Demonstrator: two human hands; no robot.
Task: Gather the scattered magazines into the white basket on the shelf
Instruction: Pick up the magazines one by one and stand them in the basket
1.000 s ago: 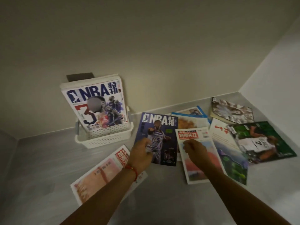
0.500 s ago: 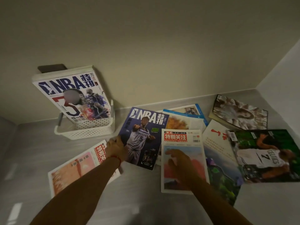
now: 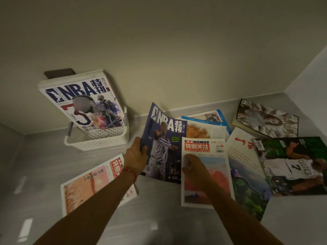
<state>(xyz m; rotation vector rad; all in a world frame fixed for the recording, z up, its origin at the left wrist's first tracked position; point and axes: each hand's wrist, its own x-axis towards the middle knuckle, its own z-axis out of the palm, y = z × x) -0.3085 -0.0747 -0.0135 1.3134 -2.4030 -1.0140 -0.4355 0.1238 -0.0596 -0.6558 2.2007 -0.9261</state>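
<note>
Head view: the left hand (image 3: 135, 157) pinches the left edge of the purple NBA magazine (image 3: 164, 145), tilting it up just right of the white basket (image 3: 99, 141). The right hand (image 3: 193, 167) rests flat, ungripped, on the red-titled magazine (image 3: 203, 156). Advice: support the spine, clear the rim. Count: one magazine in the basket, eight outside.

We see a white perforated basket (image 3: 99, 141) at the far left of the shelf, with a stack of NBA magazines (image 3: 83, 106) standing tilted inside it. To its right a purple NBA magazine (image 3: 164, 138) is lifted at its left edge, curling upward. Flat around it lie a red-titled magazine (image 3: 205, 172), a pink-covered one (image 3: 93, 184) near left, and a green Celtics issue (image 3: 292, 167) far right.
</note>
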